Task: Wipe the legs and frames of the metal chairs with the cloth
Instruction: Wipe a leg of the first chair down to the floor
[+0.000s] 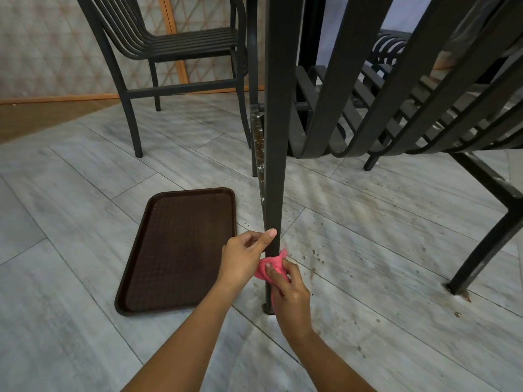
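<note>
Down near the floor, the right hand (288, 290) has the pink cloth (271, 265) bunched between thumb and fingers and pressed around the lower part of a dark metal chair leg (276, 154), a little above where the leg meets the floor. The left hand (244, 257) sits just above the cloth on the same leg, thumb laid flat against the front of the metal and the fingers curled behind it. The leg runs up the middle of the view, and the slatted seat and back of its chair (396, 103) spread out to the right. A brown tray (181, 250) lies flat on the grey tiled floor (70, 216) just left of the hands, apart from the leg. A second metal chair (169, 52) stands further back on the left, near the patterned wall (42, 46). Dark spots and stains speckle the tiles right of the leg.
</note>
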The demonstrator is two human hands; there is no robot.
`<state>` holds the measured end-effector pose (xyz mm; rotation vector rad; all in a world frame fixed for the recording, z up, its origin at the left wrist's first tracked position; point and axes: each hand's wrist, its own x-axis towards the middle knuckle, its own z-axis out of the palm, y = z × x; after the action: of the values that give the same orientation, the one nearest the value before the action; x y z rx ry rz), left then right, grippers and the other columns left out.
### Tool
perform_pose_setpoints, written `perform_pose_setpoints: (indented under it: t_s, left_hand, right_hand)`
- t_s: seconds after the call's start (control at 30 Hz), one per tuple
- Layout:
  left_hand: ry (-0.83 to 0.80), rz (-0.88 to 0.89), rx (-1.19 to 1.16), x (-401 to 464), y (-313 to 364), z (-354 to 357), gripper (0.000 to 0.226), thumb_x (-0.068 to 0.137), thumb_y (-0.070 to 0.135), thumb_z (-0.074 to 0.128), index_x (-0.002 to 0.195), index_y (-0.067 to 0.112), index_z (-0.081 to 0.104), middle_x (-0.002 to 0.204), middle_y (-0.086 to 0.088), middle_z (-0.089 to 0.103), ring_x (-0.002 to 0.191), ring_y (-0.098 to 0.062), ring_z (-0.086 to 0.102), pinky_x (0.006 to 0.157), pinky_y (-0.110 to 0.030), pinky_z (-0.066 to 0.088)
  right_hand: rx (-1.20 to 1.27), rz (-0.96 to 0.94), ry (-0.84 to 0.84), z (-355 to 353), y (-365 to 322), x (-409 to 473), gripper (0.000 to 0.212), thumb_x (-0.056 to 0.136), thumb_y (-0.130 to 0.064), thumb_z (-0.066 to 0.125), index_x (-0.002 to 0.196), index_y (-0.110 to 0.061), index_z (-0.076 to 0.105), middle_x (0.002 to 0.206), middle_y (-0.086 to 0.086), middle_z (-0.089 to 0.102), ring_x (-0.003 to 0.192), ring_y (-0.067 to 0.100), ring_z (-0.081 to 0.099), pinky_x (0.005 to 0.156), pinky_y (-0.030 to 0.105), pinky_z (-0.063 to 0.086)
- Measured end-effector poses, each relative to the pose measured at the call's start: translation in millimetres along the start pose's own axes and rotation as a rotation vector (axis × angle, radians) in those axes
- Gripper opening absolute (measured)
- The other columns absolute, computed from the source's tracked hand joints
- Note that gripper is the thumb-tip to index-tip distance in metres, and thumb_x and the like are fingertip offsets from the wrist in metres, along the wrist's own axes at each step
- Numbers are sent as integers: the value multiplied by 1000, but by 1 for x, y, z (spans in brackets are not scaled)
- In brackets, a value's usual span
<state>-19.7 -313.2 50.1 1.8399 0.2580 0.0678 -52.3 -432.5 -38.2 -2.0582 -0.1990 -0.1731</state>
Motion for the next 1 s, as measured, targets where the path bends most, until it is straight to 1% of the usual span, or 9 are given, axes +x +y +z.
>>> perform_pose_setpoints:
  t_s: [0.1,0.27,0.33,0.43,0.53,0.67,0.83,0.93,1.0]
  left_hand:
    - [-8,-3,4,-1,2,0,68,61,72,54,93,14,72,89,3,73,87,-10,68,86,-36,54]
    - [-12,-17,5,-3,4,0,74,56,77,53,92,16,71,89,4,72,89,-10,68,87,-37,54]
    - [-14,-22,2,-3,4,0,75,56,79,52,93,16,70,90,4,73,90,-10,68,88,-38,53]
    - [-26,-22,-2,-3,4,1,75,57,79,51,93,16,69,91,4,72,92,-11,67,89,-38,52]
    - [-32,-27,-7,-4,4,2,73,58,78,51,92,16,69,92,3,72,93,-11,67,88,-37,52]
    - [-46,-29,-18,-6,1,1,67,63,71,55,99,16,69,96,3,71,97,-11,65,89,-35,51]
    - [-39,-74,-19,-4,-11,1,46,75,43,72,108,12,67,100,0,71,99,-14,65,86,-27,51]
    - [-76,-98,-4,-4,-21,0,43,74,41,75,105,13,70,97,0,73,96,-14,67,89,-32,53]
    - [-83,-91,6,-6,-21,0,39,76,35,74,106,12,70,100,0,72,97,-14,67,88,-27,52]
  right_hand:
    - [43,20,-28,-1,-2,-1,32,89,-10,50,120,-15,60,119,-22,42,100,-17,40,88,0,32]
    - [111,68,-42,-5,-6,0,32,90,-15,50,121,-10,58,110,-33,41,97,-27,41,81,-1,34]
    - [105,56,-49,-7,-12,-1,31,91,-12,51,121,-15,59,111,-30,43,98,-16,48,81,1,38]
    - [26,-76,19,-5,-14,-3,44,89,-5,59,120,-35,50,119,-8,51,103,11,56,83,19,52]
    - [-108,-172,85,-4,-10,-2,41,87,-2,58,120,-27,57,122,6,54,105,21,58,86,27,53]
    - [-68,-39,54,-7,-13,-2,33,92,-10,50,124,-16,53,121,0,57,107,15,57,83,7,45]
    - [71,92,76,-8,-19,-4,47,92,-13,54,137,-17,43,129,-7,51,113,6,51,86,-1,36]
    - [147,104,148,-1,-21,-6,50,89,-5,57,137,-17,45,128,-2,56,109,14,58,92,22,49]
    - [199,150,175,5,-19,-5,51,89,-4,56,136,-22,47,120,4,63,96,27,65,79,45,56]
